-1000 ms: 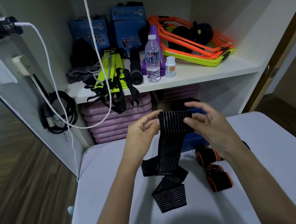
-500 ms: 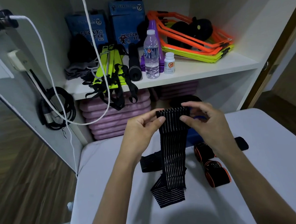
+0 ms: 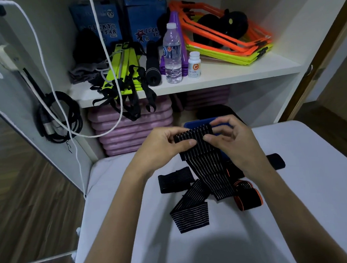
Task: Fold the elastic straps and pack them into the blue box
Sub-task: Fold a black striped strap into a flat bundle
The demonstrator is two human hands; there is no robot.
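white table (image 3: 295, 184) in front of cluttered shelves. left hand (image 3: 159, 146) and right hand (image 3: 233, 141) are both pinching the top end of the black striped elastic strap (image 3: 208, 166), thumbs on front. blue box (image 3: 196, 123) is sitting just behind the fingers. strap's long axis is running away from the hands, down toward the person, tail trailing on the table. best to be keeping edges aligned and folds tight.

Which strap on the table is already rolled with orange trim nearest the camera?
The orange-edged roll at the front right, below the right hand. The other orange-edged roll lies farther back; the striped black strap is unrolled, gripped by both hands.
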